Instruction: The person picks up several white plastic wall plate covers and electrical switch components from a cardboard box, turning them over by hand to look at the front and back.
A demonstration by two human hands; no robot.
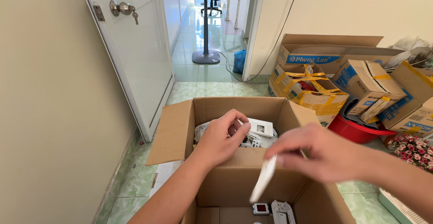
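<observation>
My left hand [222,139] reaches into the far open cardboard box [173,129], its fingers curled on white plastic switch plates [261,132] piled inside. My right hand [318,154] pinches a thin white plastic plate [264,178] by its top edge, held edge-on and blurred, above the near open cardboard box [324,206]. At the bottom of that near box lie a small white part with a dark square window [261,208] and another white plastic part [283,211].
A stack of taped cardboard boxes [356,84] and a red basin [354,131] stand at right, with artificial flowers [412,148] below. A white door [140,48] stands open at left onto a tiled hallway with a pedestal fan [206,55] and a blue bag [239,60].
</observation>
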